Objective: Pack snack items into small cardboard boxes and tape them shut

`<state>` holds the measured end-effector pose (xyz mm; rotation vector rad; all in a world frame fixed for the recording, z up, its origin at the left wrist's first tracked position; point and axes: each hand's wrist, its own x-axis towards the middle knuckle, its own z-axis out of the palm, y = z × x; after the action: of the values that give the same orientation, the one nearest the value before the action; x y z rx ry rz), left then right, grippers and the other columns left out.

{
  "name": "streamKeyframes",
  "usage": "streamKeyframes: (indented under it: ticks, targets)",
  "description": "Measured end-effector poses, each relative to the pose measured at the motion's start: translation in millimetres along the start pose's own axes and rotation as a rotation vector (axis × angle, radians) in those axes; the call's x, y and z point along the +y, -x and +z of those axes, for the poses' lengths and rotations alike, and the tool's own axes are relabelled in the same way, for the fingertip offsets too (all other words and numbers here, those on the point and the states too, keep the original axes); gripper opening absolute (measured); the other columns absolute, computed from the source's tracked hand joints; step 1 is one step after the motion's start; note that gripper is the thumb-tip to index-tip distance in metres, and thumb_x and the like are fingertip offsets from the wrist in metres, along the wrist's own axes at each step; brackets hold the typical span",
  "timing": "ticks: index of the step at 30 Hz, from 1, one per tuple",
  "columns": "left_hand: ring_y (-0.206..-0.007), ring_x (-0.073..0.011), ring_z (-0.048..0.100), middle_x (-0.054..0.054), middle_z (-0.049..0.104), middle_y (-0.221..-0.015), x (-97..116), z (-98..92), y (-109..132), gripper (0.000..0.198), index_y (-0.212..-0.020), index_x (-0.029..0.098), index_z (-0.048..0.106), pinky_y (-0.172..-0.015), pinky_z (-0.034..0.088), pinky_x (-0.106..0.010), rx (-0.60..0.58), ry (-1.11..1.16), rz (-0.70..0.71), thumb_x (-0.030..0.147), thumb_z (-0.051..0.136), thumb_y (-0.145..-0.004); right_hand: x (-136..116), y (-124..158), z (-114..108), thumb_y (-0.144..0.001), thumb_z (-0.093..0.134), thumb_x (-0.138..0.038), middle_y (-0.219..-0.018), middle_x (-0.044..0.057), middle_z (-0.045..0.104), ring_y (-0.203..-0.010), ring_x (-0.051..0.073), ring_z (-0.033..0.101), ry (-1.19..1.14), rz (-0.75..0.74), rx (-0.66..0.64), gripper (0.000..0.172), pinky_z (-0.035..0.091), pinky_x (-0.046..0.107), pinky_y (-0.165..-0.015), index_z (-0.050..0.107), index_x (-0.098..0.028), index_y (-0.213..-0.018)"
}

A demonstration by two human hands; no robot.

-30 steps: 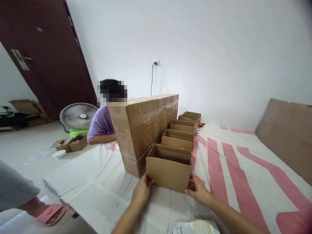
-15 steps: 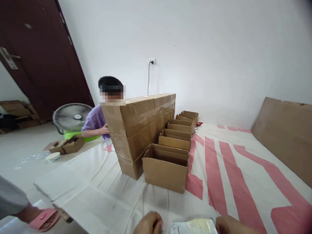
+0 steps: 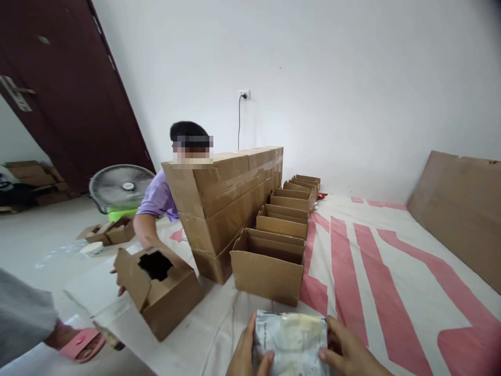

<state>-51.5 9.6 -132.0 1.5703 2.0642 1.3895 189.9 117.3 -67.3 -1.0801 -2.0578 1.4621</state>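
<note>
Near the bottom edge, a pale printed plastic packet (image 3: 291, 342) sits between both of my hands. My left hand (image 3: 248, 350) presses its left side, thumb on the front. On the right side, my right hand (image 3: 346, 347) grips it with thumb and curled fingers. Just beyond the packet stands an open-topped cardboard box (image 3: 268, 274), first in a row of several running back toward the wall. To the left, a co-worker's hand (image 3: 119, 282) holds a tilted cardboard carton (image 3: 172, 305) with a dark opening in its top.
Sealed cartons (image 3: 219, 193) are stacked left of the box row, partly hiding the co-worker in purple (image 3: 156, 201). A red-striped white cloth (image 3: 376, 261) covers the surface. A cardboard sheet (image 3: 457, 209) leans at right. A fan (image 3: 121, 188) and another person's pink sandal (image 3: 82, 344) are at left.
My hands have come up into view with the packet, my left hand now touching it. The co-worker's arm has reached forward, bringing a cardboard carton onto the left side.
</note>
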Motion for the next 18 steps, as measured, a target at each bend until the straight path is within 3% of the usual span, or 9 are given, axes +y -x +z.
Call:
streamKeyframes:
  ticks: [4, 6, 8, 13, 15, 18]
  targets:
    - [-0.134, -0.0274, 0.047, -0.014, 0.045, -0.148, 13, -10.1, -35, 0.06, -0.151, 0.022, 0.023, -0.103, 0.048, -0.044, 0.197, -0.134, 0.148, 0.023, 0.041, -0.094, -21, -23, 11, -0.08, 0.057, -0.036, -0.074, 0.0, 0.058, -0.069, 0.017, 0.055, 0.117, -0.116, 0.218, 0.016, 0.041, 0.028, -0.065, 0.05, -0.022, -0.077]
    - [-0.138, -0.0325, 0.04, -0.018, 0.038, -0.151, 19, -12.3, -47, 0.069, -0.154, 0.022, 0.012, -0.103, 0.046, -0.051, 0.297, -0.265, 0.197, 0.025, 0.045, -0.094, -25, -37, 19, -0.083, 0.052, -0.039, -0.07, -0.001, 0.054, -0.067, 0.017, 0.052, 0.15, -0.148, 0.326, 0.021, 0.04, 0.028, -0.062, 0.044, -0.023, -0.072]
    - [-0.137, -0.0368, 0.039, -0.02, 0.034, -0.149, 21, -10.1, -49, 0.074, -0.154, 0.022, 0.011, -0.101, 0.046, -0.056, 0.35, -0.368, 0.218, 0.026, 0.051, -0.092, -23, -50, 26, -0.083, 0.051, -0.04, -0.068, -0.001, 0.05, -0.066, 0.017, 0.05, 0.16, -0.162, 0.376, 0.025, 0.038, 0.029, -0.061, 0.04, -0.024, -0.068]
    - [-0.121, -0.0314, 0.051, -0.014, 0.045, -0.133, 19, 9.5, -29, 0.059, -0.143, 0.026, 0.041, -0.098, 0.048, -0.05, 0.166, -0.39, 0.166, 0.016, 0.052, -0.086, -4, -70, 44, -0.083, 0.052, -0.04, -0.061, -0.004, 0.049, -0.057, 0.017, 0.052, -0.045, -0.093, 0.313, 0.023, 0.04, 0.03, -0.056, 0.037, -0.025, -0.075]
    - [-0.122, -0.0319, 0.048, -0.014, 0.042, -0.137, 18, 15.1, -25, 0.063, -0.143, 0.026, 0.041, -0.1, 0.046, -0.051, 0.121, -0.387, 0.135, 0.013, 0.054, -0.082, -1, -72, 51, -0.082, 0.055, -0.039, -0.066, -0.003, 0.051, -0.06, 0.017, 0.054, -0.11, -0.106, 0.305, 0.022, 0.043, 0.03, -0.058, 0.038, -0.025, -0.078]
    - [-0.126, -0.0343, 0.042, -0.015, 0.035, -0.144, 15, 16.2, -30, 0.06, -0.143, 0.022, 0.039, -0.102, 0.043, -0.054, 0.147, -0.428, 0.149, 0.017, 0.053, -0.085, -5, -71, 58, -0.077, 0.06, -0.034, -0.077, 0.0, 0.055, -0.071, 0.018, 0.058, -0.16, -0.14, 0.27, 0.02, 0.046, 0.031, -0.065, 0.044, -0.023, -0.082]
